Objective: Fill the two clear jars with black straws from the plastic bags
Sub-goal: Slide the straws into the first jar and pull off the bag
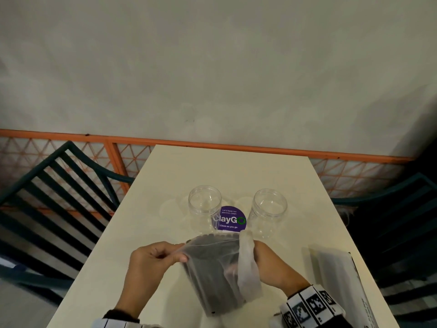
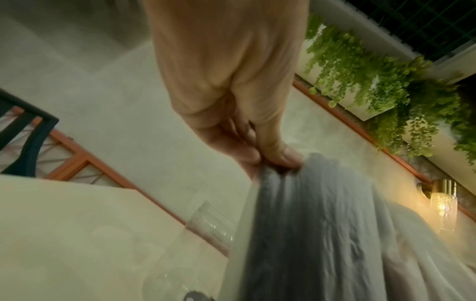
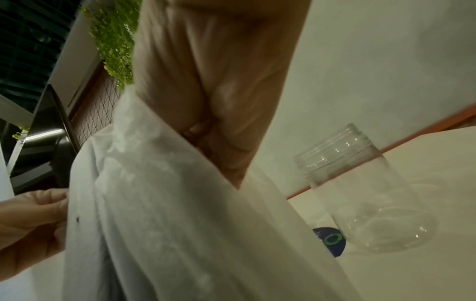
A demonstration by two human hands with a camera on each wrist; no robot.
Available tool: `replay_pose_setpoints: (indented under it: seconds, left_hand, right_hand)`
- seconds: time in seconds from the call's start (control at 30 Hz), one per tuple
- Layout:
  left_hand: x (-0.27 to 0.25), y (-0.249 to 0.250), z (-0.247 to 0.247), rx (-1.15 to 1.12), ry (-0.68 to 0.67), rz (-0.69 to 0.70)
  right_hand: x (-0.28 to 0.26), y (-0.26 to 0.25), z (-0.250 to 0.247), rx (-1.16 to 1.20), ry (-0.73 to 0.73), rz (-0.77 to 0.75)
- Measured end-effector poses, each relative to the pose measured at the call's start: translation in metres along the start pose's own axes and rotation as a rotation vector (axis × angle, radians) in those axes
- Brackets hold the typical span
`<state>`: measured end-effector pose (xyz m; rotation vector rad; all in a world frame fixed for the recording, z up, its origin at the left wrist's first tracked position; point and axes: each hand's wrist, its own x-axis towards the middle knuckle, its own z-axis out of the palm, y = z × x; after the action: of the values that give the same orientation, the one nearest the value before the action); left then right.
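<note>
Chair: a dark slatted chair (image 1: 54, 185) is standing left of the table (image 1: 165, 185), beside the orange rail (image 1: 212, 144).

Left hand: my left hand (image 1: 151, 261) is pinching the bag's left top corner between thumb and fingertips; the left wrist view is showing the thumb (image 2: 280, 150) pressing the plastic against the fingers.

Bag: I am holding the bag (image 1: 217, 271) up above the near part of the table, between my two hands, its mouth pointing toward the jars.

Straws: the straws (image 1: 210, 263) are sitting inside the bag as a dark bundle, their ends reaching the mouth.

Left jar: the left jar (image 1: 204, 207) is standing upright and lidless beyond the bag, well apart from my hands, holding nothing.

Sticker: a purple round sticker (image 1: 230, 220) is lying on the table between the jars.

Right jar: the right jar (image 1: 269, 211) is standing upright and lidless, near my right hand.

Right hand: my right hand (image 1: 267, 261) is gripping the bag's right side, with a white flap of plastic draping over it; the fingers are mostly hidden.

Second bag: another bag (image 1: 338, 278) is lying flat at the table's right edge.
</note>
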<state>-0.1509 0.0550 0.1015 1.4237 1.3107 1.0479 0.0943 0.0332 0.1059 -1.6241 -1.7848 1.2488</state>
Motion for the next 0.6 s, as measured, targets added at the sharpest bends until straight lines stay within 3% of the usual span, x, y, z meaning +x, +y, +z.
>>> replay_pose_setpoints:
  seconds: [0.17, 0.37, 0.5, 0.6]
  left_hand:
    - [-0.001, -0.004, 0.009, -0.095, 0.091, 0.006]
    - [0.002, -0.009, 0.014, -0.215, -0.026, -0.042]
    - [0.002, -0.015, 0.015, -0.248, -0.081, -0.079]
    - [0.002, -0.015, 0.011, -0.259, -0.218, -0.063]
  right_hand:
    - [0.005, 0.007, -0.001, -0.15, 0.036, 0.03]
    - [0.001, 0.014, -0.002, -0.117, 0.066, -0.009]
    - [0.0, 0.02, -0.001, 0.068, 0.061, -0.059]
    - [0.0, 0.023, 0.002, 0.117, 0.047, -0.045]
